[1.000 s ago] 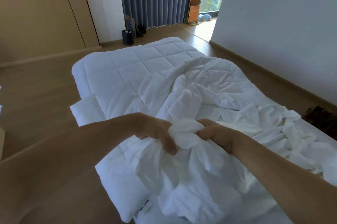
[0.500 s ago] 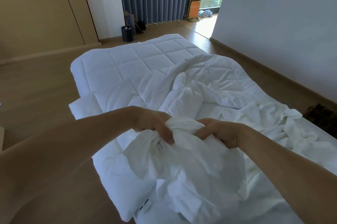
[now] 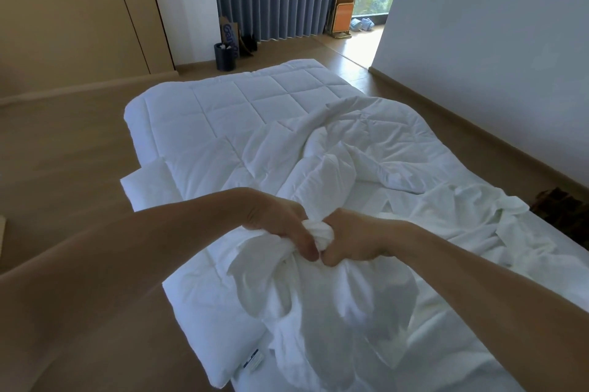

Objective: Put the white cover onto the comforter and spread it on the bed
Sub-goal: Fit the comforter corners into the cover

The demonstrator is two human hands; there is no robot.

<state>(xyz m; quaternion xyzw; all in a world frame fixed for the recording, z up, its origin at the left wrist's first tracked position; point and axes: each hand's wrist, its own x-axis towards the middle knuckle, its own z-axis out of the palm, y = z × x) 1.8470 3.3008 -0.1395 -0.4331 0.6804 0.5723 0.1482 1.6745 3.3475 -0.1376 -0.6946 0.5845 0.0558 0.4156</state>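
A quilted white comforter (image 3: 242,104) lies across the low bed, its far half flat and its near half rumpled. The thin white cover (image 3: 334,305) is bunched over the near part of it and trails to the right. My left hand (image 3: 277,219) and my right hand (image 3: 353,238) both grip one gathered wad of the cover, knuckles nearly touching, holding it lifted above the comforter. Loose folds of cover hang below the hands. A small label (image 3: 251,363) shows at the comforter's near corner.
Wooden floor (image 3: 63,168) runs along the bed's left side. A dark bin (image 3: 224,56) and a paper bag (image 3: 229,36) stand by the grey curtain at the far end. The white wall (image 3: 494,56) runs close on the right, with a dark object (image 3: 564,209) on the floor beside it.
My two hands have drawn together until they almost touch, gathering the cover into a tighter wad between them. The comforter has stayed where it was.
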